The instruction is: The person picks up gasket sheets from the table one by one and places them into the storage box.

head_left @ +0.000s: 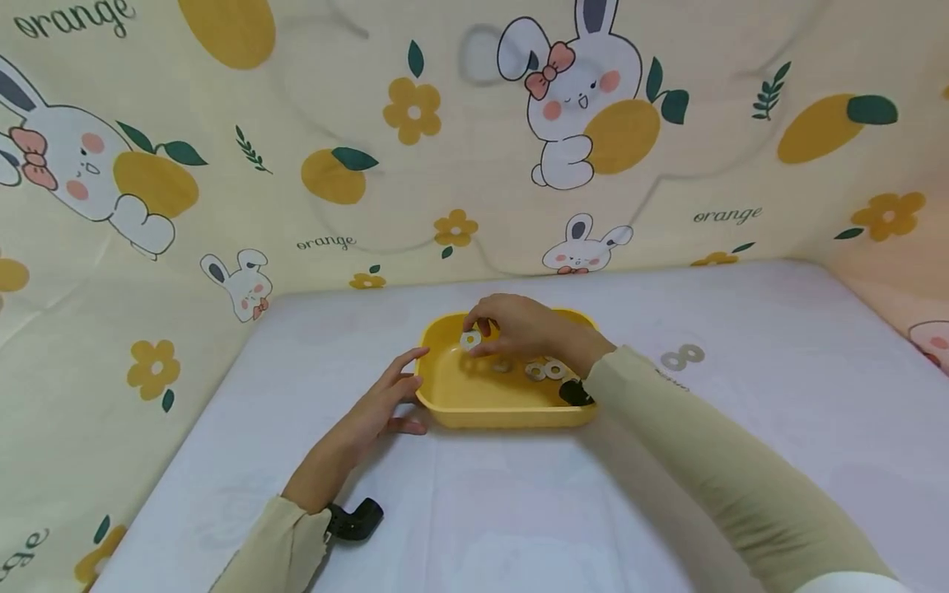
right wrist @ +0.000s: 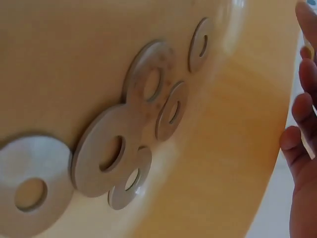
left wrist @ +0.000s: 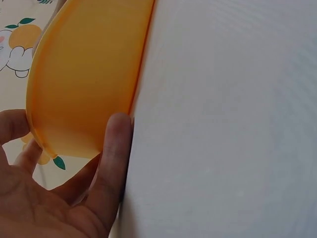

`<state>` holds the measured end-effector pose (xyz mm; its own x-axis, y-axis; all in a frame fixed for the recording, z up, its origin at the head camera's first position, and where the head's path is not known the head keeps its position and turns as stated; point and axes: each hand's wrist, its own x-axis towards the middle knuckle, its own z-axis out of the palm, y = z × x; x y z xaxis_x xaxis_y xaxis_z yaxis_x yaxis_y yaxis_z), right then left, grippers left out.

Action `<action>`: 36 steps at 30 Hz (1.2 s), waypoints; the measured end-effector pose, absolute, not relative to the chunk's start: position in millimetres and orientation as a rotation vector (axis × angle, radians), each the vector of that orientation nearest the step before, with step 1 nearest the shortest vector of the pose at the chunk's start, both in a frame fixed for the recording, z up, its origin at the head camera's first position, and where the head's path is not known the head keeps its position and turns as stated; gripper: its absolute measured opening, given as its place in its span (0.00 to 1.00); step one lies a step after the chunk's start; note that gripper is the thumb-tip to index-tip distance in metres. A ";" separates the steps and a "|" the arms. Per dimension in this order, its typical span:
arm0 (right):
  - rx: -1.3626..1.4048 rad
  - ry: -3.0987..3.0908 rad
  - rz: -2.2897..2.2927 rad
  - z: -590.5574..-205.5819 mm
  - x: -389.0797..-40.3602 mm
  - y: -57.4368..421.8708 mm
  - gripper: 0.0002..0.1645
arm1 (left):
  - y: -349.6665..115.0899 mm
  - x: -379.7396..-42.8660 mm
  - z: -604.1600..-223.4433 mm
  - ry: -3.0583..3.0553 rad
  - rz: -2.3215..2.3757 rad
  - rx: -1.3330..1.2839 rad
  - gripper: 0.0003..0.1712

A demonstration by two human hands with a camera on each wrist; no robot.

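A yellow tray [head_left: 489,418] sits on the white table with several flat ring washers [head_left: 535,371] lying in it. In the head view my right hand [head_left: 522,323] reaches over the tray and pinches one pale washer [head_left: 470,339] between thumb and finger. The right wrist view shows larger and smaller washers [right wrist: 101,153] in the tray, some overlapping; the pinched one cannot be made out there. My left hand [head_left: 393,391] touches the tray's left side with spread fingers. In the left wrist view its thumb [left wrist: 118,144] lies against the yellow wall.
Two grey washers [head_left: 683,357] lie on the table [head_left: 511,511] to the right of the tray. Behind the table hangs a cream cloth [head_left: 460,189] printed with rabbits and oranges. A black wrist device [head_left: 356,520] sticks out beside the left sleeve.
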<state>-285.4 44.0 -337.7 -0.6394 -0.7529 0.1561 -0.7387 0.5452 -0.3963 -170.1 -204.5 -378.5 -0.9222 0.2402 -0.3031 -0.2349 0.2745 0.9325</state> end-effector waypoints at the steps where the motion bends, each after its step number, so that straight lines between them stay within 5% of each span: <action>1: -1.303 2.730 -0.710 -338.0 -285.4 44.1 0.21 | -204.3 -169.9 -378.2 2.165 1.691 0.007 0.28; 12: -1.182 2.700 -0.781 -332.7 -287.9 50.9 0.31 | -202.0 -168.6 -378.1 2.173 1.682 -0.007 0.28; 20: -1.164 2.739 -0.887 -295.9 -277.3 71.4 0.23 | -202.7 -169.4 -379.2 2.189 1.676 -0.027 0.27; 36: -0.780 3.044 -0.808 -300.3 -250.6 196.4 0.16 | -201.8 -166.5 -376.8 2.200 1.671 -0.018 0.27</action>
<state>-250.6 196.4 -300.3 -0.8794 -0.4243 0.2159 -0.4756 0.7608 -0.4415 -166.5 -201.8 -376.8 -0.9290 0.2136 -0.3023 -0.2340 0.2942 0.9267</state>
